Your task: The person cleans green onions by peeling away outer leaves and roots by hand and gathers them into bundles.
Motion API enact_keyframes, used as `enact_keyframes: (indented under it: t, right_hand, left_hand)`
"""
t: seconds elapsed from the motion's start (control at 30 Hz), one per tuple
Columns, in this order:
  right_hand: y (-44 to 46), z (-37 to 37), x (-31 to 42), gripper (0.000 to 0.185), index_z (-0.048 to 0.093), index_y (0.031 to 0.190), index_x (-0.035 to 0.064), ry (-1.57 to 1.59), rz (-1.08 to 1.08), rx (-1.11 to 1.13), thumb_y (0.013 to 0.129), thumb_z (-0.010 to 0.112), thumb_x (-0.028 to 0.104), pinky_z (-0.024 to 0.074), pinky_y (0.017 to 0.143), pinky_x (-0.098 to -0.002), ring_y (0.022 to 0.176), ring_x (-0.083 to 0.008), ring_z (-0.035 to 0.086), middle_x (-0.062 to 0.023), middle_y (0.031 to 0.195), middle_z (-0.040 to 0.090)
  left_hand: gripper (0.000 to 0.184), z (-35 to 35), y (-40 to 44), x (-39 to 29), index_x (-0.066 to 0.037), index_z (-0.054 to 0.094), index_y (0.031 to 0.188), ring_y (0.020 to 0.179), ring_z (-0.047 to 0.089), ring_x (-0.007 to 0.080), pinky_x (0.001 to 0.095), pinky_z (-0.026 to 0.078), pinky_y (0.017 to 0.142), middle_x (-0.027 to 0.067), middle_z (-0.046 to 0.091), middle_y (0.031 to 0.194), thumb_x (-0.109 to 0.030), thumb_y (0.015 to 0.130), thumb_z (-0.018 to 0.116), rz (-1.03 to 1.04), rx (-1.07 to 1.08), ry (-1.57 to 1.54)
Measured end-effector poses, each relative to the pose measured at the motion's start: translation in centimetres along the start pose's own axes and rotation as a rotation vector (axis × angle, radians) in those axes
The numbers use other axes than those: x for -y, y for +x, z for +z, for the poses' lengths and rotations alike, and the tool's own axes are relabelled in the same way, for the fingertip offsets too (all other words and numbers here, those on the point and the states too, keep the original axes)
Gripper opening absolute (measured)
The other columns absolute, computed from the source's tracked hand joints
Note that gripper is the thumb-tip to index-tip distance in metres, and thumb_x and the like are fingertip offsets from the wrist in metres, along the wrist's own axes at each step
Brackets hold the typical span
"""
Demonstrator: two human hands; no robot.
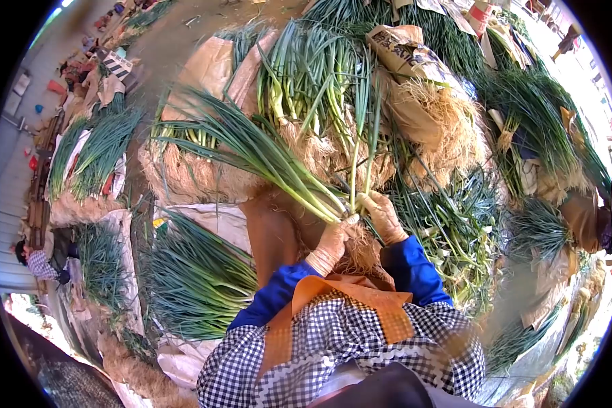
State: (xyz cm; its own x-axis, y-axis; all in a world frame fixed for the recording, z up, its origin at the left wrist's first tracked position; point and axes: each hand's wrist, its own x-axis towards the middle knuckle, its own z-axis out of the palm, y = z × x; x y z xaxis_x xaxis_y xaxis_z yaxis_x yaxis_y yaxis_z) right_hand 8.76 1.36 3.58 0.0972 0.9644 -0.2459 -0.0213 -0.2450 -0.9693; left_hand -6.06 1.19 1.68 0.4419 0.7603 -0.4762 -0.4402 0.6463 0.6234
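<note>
Both of my hands meet at the middle of the head view. My left hand [332, 243] is closed round the white lower stems of a bunch of green onions [279, 163], whose leaves spread to the upper left. Beside it my right hand [382, 216] has its fingers pressed together at upright green onion stalks [355, 160] near the bunch's base. Stringy roots [364, 250] hang below the hands. Just beyond lies a heap of green onions [313, 81] with pale roots toward me.
A trimmed-looking pile of green onions [197, 272] lies on pale sheeting at the left. Loose leaves and stalks [455, 238] cover the right. A printed sack [411, 51] with rooted onions is ahead. A person [42, 264] in checks is at the far left.
</note>
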Motion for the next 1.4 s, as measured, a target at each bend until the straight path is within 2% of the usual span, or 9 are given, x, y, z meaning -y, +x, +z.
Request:
enact_keyframes:
  t: [0.2,0.43,0.53,0.67,0.83,0.97,1.07,1.2,1.4]
  right_hand:
    - [0.1,-7.4,-2.1,0.028,0.063,0.087,0.0051,0.230,0.013,-0.665,0.093,0.046,0.027,0.0416,0.060,-0.0266,0.065,-0.0082,0.047,0.0011,0.071,0.054]
    - [-1.7,-1.2,1.3,0.008,0.059,0.086,0.0040,-0.980,-0.757,-0.396,0.080,0.061,0.010,0.0496,0.053,-0.0274,0.063,-0.0182,0.058,-0.0082,0.093,0.061]
    - [-2.5,2.0,2.4,0.018,0.060,0.080,0.0052,-1.157,-0.700,-0.078,0.077,0.063,0.023,0.0504,0.068,-0.0377,0.078,-0.0237,0.060,-0.0067,0.094,0.061]
    - [-3.2,-1.6,4.9,0.025,0.063,0.090,0.0036,-0.417,-0.265,-0.052,0.082,0.062,0.027,0.0491,0.072,-0.0353,0.083,-0.0282,0.061,-0.0108,0.089,0.063]
    - [-0.9,-2.8,0.1,0.046,0.060,0.097,0.0013,-0.759,-0.079,0.319,0.090,0.048,0.045,0.0460,0.074,-0.0369,0.081,-0.0262,0.061,-0.0165,0.085,0.063]
    - [-2.9,-0.5,1.8,0.020,0.061,0.083,0.0012,-0.318,-0.051,0.017,0.089,0.056,0.020,0.0438,0.057,-0.0301,0.059,-0.0169,0.052,-0.0099,0.067,0.057]
    - [-1.7,0.5,-0.3,0.026,0.047,0.061,0.0056,-0.811,-0.583,-0.337,0.083,0.058,0.013,0.0429,0.052,-0.0383,0.053,-0.0283,0.052,-0.0120,0.057,0.048]
    - [-2.0,0.4,1.1,0.006,0.056,0.078,0.0080,-0.771,-0.806,-0.517,0.078,0.062,0.009,0.0438,0.060,-0.0369,0.065,-0.0272,0.056,-0.0084,0.069,0.056]
    - [-3.0,-1.9,5.1,0.040,0.059,0.112,0.0152,-1.254,-0.481,0.321,0.081,0.056,0.040,0.0466,0.059,-0.0381,0.062,-0.0260,0.060,-0.0093,0.062,0.058]
  left_hand:
    - [0.017,0.2,-1.7,-0.7,0.003,0.060,0.093,0.053,0.043,0.0040,0.0183,0.034,0.048,-0.0031,0.049,0.064,-0.012,0.085,0.060,0.016,-0.008,-0.112]
    - [0.023,-1.3,0.1,0.8,-0.007,0.061,0.093,0.060,0.045,0.0032,0.0181,0.033,0.051,-0.0055,0.052,0.070,-0.027,0.083,0.067,-0.007,0.117,-0.069]
    - [0.027,-0.6,0.0,0.3,-0.009,0.059,0.091,0.061,0.043,0.0031,0.0188,0.035,0.056,-0.0065,0.051,0.072,-0.033,0.082,0.067,-0.015,0.032,-0.106]
    - [0.018,-1.9,-1.2,-0.6,-0.003,0.060,0.095,0.064,0.048,0.0064,0.0172,0.036,0.056,-0.0014,0.054,0.079,-0.015,0.082,0.059,-0.018,0.182,0.052]
    - [0.016,-3.3,0.9,1.6,-0.003,0.060,0.087,0.064,0.053,0.0077,0.0182,0.044,0.061,0.0018,0.060,0.076,-0.014,0.076,0.065,0.006,0.144,-0.109]
    - [0.008,-3.3,-0.7,0.8,-0.002,0.061,0.073,0.077,0.060,0.0156,0.0262,0.047,0.071,0.0093,0.064,0.081,-0.009,0.074,0.065,-0.050,0.303,-0.199]
    - [0.006,-1.5,-2.1,0.6,-0.003,0.062,0.076,0.077,0.060,0.0141,0.0250,0.046,0.071,0.0075,0.064,0.080,-0.007,0.074,0.066,-0.243,0.322,-0.128]
    - [0.022,-1.3,-1.4,2.9,-0.004,0.062,0.093,0.083,0.058,0.0138,0.0268,0.047,0.073,0.0020,0.061,0.086,0.003,0.073,0.064,-0.267,0.227,0.060]
    - [0.030,-0.3,-2.0,2.5,-0.003,0.060,0.099,0.084,0.058,0.0158,0.0271,0.048,0.078,0.0023,0.060,0.089,0.005,0.070,0.063,0.008,0.285,0.123]
